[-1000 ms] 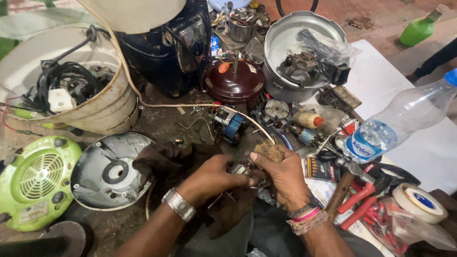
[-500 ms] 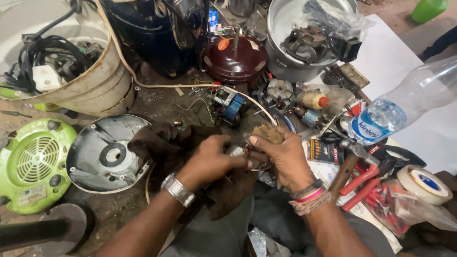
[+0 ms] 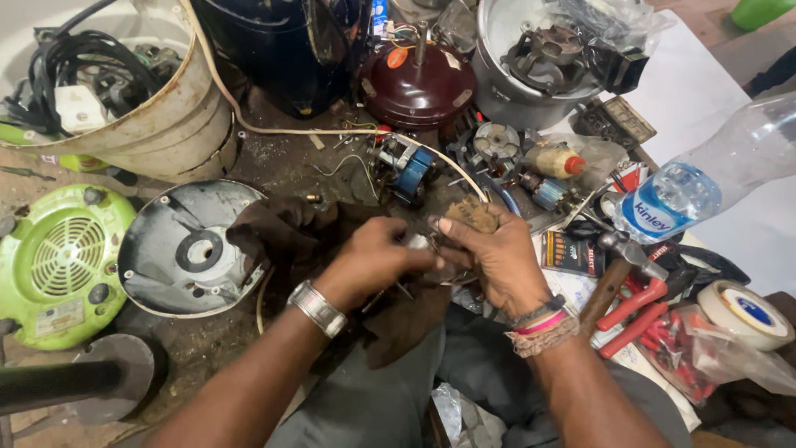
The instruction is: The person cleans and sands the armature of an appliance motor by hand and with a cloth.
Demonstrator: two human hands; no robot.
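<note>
My left hand (image 3: 369, 261), with a metal watch on its wrist, closes its fingers on a small shiny metal part (image 3: 419, 242) over my lap. My right hand (image 3: 506, 265), with bands on its wrist, grips the same part from the other side and pins a rough brown scrap (image 3: 473, 213) under its thumb. Most of the part is hidden by the fingers. A dark brown cloth (image 3: 282, 232) lies crumpled under and to the left of both hands.
Left: a round grey metal cover (image 3: 186, 249), a green fan housing (image 3: 58, 265), a bucket (image 3: 178, 116) of cables. Behind: a blue-wound motor (image 3: 410, 170), a maroon motor dome (image 3: 414, 83), a steel pot (image 3: 497, 75). Right: a plastic bottle (image 3: 705, 178), a hammer (image 3: 618, 265), red pliers (image 3: 638, 307), a tape roll (image 3: 746, 311).
Both hands have drawn closer together around the small part. The view has tilted down, so the bench items sit higher in the picture.
</note>
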